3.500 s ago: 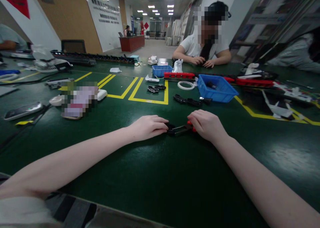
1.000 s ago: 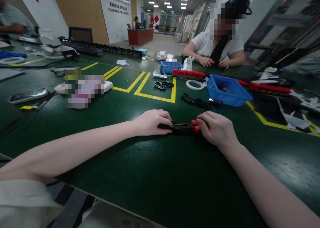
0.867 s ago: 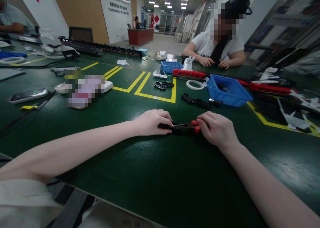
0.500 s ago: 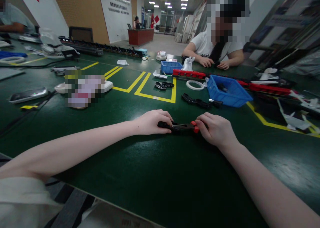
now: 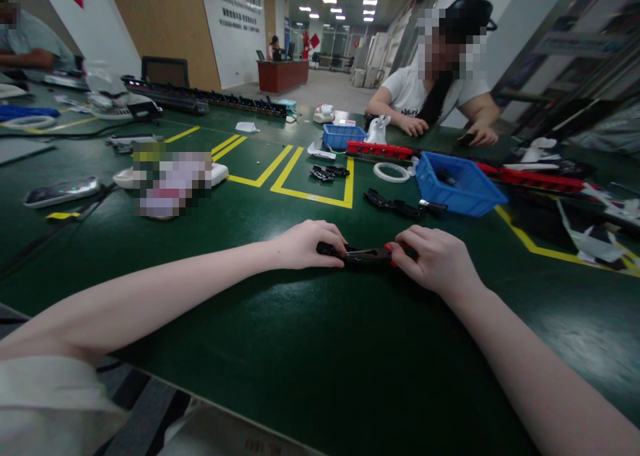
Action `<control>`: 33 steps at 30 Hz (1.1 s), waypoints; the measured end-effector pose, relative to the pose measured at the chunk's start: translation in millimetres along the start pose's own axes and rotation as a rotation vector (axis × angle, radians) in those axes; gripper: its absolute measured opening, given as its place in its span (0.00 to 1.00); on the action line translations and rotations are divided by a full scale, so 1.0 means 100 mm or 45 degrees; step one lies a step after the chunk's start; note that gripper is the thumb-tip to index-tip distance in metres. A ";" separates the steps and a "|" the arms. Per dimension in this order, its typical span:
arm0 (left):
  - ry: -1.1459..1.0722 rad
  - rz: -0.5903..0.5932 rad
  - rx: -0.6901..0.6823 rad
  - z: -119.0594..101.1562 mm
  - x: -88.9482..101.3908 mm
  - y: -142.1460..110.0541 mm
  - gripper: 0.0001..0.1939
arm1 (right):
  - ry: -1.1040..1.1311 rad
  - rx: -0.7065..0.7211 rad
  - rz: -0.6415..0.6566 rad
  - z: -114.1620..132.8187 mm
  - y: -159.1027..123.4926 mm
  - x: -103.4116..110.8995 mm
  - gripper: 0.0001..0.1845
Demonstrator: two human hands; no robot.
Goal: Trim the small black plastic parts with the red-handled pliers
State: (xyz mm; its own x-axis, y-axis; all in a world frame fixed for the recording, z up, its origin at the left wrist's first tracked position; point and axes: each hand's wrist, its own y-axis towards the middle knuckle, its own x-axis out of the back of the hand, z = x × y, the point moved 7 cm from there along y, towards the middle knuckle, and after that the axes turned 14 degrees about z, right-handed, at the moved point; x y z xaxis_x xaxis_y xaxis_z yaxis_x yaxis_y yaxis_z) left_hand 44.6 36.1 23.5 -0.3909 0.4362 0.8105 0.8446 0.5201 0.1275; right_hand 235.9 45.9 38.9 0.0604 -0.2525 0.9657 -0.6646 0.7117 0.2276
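Observation:
A slim black part with a red end (image 5: 369, 256) lies level between my hands, low over the table. My left hand (image 5: 314, 244) is closed on its left end, thumb below and fingers above. On the right, the thumb and fingers of my right hand (image 5: 434, 256) pinch it by the red end. My palms and fingers hide both ends, so its exact kind is unclear. Just beyond my hands lies a row of similar black parts (image 5: 400, 205), and a smaller black cluster (image 5: 329, 173) sits inside a yellow outline.
A blue bin (image 5: 457, 184) holding black pieces stands at the right, beside a white ring (image 5: 391, 171). Behind are a smaller blue bin (image 5: 344, 136) and a red strip (image 5: 379, 151). A phone (image 5: 173, 186) lies left. A co-worker (image 5: 430, 96) sits across the green table (image 5: 320, 349).
The red end now shows less, more covered by my right fingers, and the part looks pressed together. The co-worker's hands have moved apart.

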 end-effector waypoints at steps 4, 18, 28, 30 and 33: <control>0.002 -0.004 0.003 -0.01 0.01 0.00 0.07 | -0.007 0.004 -0.012 -0.01 -0.01 0.03 0.19; 0.264 -0.003 0.024 -0.08 -0.03 0.00 0.10 | -0.025 -0.021 -0.026 0.03 -0.01 0.01 0.19; 0.412 -0.056 0.091 -0.13 -0.05 0.03 0.12 | -0.095 0.049 0.026 0.05 -0.01 0.01 0.26; 0.421 -0.048 0.102 -0.13 -0.05 0.03 0.12 | -0.102 0.083 0.051 0.06 -0.02 0.00 0.28; 0.409 -0.046 0.112 -0.13 -0.05 0.03 0.12 | -0.080 0.100 0.064 0.07 -0.04 0.01 0.26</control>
State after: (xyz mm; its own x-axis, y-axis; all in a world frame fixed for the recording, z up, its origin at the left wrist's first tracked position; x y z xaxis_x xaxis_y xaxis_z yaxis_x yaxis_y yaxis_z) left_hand 53.5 26.3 27.3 -0.2732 0.1699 0.9468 0.7919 0.5986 0.1210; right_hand 233.7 38.5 37.7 -0.0199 -0.2600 0.9654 -0.7222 0.6715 0.1659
